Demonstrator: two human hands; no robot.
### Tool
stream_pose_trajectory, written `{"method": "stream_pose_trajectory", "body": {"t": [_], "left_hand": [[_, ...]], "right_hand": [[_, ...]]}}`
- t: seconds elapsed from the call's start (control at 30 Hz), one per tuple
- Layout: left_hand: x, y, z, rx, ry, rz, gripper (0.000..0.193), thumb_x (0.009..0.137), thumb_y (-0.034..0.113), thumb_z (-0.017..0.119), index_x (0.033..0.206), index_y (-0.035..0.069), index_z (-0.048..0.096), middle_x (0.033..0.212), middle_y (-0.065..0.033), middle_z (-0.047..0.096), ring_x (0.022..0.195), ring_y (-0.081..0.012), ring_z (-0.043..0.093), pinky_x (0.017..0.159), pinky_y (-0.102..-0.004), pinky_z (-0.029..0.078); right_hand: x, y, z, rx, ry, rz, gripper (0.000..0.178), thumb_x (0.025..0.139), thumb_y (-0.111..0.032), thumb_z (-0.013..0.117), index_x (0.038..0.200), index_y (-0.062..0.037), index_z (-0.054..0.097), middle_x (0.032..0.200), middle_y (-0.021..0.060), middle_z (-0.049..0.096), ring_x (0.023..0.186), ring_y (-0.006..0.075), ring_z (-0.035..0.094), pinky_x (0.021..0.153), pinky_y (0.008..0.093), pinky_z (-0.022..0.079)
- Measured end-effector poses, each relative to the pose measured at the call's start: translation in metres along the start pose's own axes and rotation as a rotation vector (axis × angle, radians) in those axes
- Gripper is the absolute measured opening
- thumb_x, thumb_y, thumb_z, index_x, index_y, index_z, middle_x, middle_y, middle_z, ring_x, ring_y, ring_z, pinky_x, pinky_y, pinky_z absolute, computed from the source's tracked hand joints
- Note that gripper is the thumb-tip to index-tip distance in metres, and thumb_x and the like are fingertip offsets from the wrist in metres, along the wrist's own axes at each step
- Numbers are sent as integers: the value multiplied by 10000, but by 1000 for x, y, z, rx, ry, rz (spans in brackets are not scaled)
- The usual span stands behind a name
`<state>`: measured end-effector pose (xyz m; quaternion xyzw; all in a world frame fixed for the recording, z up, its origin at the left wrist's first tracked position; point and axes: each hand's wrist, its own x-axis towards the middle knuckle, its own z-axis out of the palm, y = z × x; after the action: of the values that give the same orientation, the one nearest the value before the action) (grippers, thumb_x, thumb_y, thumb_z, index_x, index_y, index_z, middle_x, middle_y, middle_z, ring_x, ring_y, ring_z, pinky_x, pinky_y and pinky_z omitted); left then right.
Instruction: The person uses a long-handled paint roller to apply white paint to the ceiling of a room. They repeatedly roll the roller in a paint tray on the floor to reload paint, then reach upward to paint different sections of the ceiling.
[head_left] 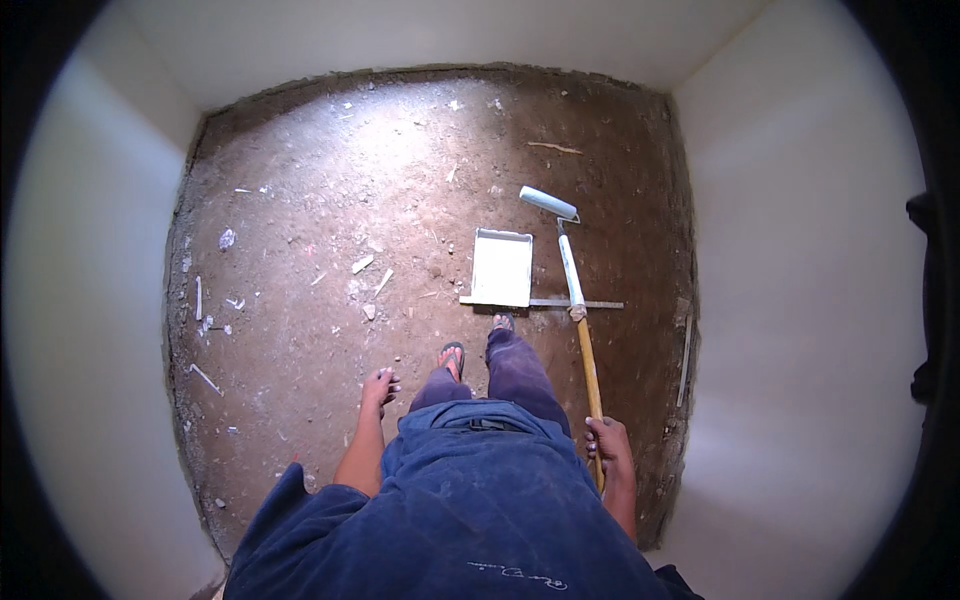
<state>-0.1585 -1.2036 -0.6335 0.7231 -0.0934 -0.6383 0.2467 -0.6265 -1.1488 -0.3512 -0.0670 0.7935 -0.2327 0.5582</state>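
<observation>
My right hand (610, 446) is wrapped round the wooden pole of a paint roller (588, 365). The pole slants forward and ends in a pale, paint-coated handle bound on at a joint. At its far end the roller sleeve (548, 202), light bluish-white, hangs beyond and right of the paint tray (530, 262). That tray is square, with white inside, and lies on the ground just past my feet. By my left thigh, my left hand (379, 387) hangs with loosely bent fingers and nothing in it.
A thin strip of wood (590, 304) lies along the tray's near edge. Bits of debris (362, 264) and a crumpled scrap (227, 238) litter the bare dirt floor (330, 190). Pale walls (800, 300) close in on the left, right and far sides. A stick (685, 360) lies near the right wall.
</observation>
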Motion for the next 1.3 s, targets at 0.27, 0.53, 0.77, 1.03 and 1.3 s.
{"method": "stream_pose_trajectory", "body": {"t": [0.27,0.53,0.77,1.03,1.3], "left_hand": [[12,38,-4,59,58,65,258,1036,346,597,1130,111,648,942,-31,747,713,-147,697,590,-309,519],[25,-9,-63,-36,182,31,222,1053,342,568,1093,130,624,906,-35,719,667,-144,684,532,-294,520],[1,-24,-55,-52,191,-64,218,1056,327,566,1066,121,638,898,-41,716,673,-164,690,501,-287,513],[-3,5,-18,14,110,-36,271,1045,340,585,1117,86,648,955,-55,741,694,-147,688,540,-286,517],[21,46,-7,65,110,40,262,1034,350,595,1102,104,654,951,-42,747,696,-150,694,566,-307,520]], "right_hand": [[17,14,-14,-72,48,8,182,939,-212,712,923,-47,636,651,6,563,470,107,494,403,289,398],[38,34,-37,-173,70,39,168,935,-190,721,910,-37,658,645,12,583,467,114,514,401,295,396],[53,59,-44,-277,74,103,180,927,-192,728,881,-29,667,637,29,594,472,137,538,408,316,424],[44,85,-41,-275,105,123,217,930,-199,724,845,-8,668,636,52,610,471,155,560,412,324,429],[22,77,-39,-390,97,72,213,941,-214,704,870,-16,670,635,49,617,475,153,572,409,323,436]]}}
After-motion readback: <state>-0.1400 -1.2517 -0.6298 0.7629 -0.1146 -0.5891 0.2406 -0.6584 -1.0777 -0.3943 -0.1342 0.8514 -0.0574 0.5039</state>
